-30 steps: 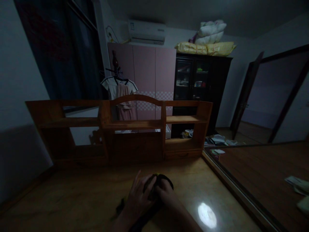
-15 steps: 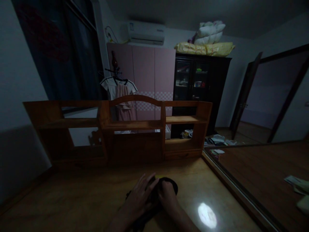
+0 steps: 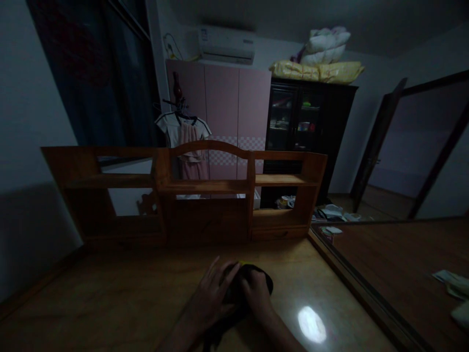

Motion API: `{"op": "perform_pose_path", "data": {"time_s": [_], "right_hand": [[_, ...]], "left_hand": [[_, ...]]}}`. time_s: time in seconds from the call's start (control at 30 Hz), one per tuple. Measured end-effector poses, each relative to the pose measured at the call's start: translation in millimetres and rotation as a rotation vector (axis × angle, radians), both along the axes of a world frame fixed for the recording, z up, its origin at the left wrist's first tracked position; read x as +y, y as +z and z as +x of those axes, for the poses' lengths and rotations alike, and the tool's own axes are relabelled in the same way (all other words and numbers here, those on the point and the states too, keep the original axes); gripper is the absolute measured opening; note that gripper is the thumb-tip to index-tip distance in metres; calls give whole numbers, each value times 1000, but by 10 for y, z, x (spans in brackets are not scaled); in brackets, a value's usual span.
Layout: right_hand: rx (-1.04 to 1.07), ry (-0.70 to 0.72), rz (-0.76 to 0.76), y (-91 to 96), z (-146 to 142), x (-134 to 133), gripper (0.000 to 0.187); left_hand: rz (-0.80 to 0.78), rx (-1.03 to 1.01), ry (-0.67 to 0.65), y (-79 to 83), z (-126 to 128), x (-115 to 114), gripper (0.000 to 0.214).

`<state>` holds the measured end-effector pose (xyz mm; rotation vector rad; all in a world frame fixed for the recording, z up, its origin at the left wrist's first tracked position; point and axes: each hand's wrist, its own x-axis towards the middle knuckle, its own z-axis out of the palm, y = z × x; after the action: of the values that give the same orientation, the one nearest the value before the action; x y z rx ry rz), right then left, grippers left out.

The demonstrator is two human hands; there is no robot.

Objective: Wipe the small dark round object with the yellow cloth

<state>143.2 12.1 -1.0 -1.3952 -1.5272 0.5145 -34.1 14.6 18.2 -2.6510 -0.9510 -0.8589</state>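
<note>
A black item (image 3: 266, 277) lies low at the front of the wooden tabletop, with a rounded end at the right and a bit of yellow along its far edge. Darkness and my hands hide most of it, so its kind is unclear; it may be a shoe. My left hand (image 3: 212, 296) arches over its left part, thumb on the near side and fingertips across it, one finger raised. At the rounded end, my right hand (image 3: 256, 291) is closed, its curled fingers reaching into or against the dark surface. A dark strip (image 3: 220, 326) trails below the left wrist.
Behind the hands stands a low wooden shelf unit (image 3: 205, 187) with open compartments. A bright light patch (image 3: 311, 324) reflects off the tabletop (image 3: 146, 293). Along the right runs a raised edge (image 3: 348, 278), with a lower brown surface (image 3: 395, 259) beyond it holding cloth-like items (image 3: 452, 281).
The view has shifted slightly, moving the room a little to the right in the picture. My left fingers have bent more over the black item; my right hand stays curled at its rounded end.
</note>
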Motion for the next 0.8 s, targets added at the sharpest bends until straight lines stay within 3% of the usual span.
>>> {"op": "perform_pose_path", "data": {"time_s": [0.2, 0.3, 0.37, 0.57, 0.67, 0.8], "right_hand": [[224, 178, -91, 32, -91, 20, 28], [347, 356, -151, 64, -112, 16, 27], [338, 395, -137, 54, -101, 17, 27], [-30, 81, -11, -187, -13, 48, 19], [-220, 27, 33, -291, 5, 56, 17], [-269, 9, 66, -293, 2, 51, 19]], "left_hand": [[51, -117, 46, -87, 11, -5, 69], [-16, -149, 24, -113, 10, 3, 73], [-87, -141, -6, -104, 12, -3, 74], [-154, -93, -44, -66, 50, -9, 81], [-176, -68, -48, -80, 60, 19, 82], [-178, -63, -44, -82, 53, 36, 80]]}}
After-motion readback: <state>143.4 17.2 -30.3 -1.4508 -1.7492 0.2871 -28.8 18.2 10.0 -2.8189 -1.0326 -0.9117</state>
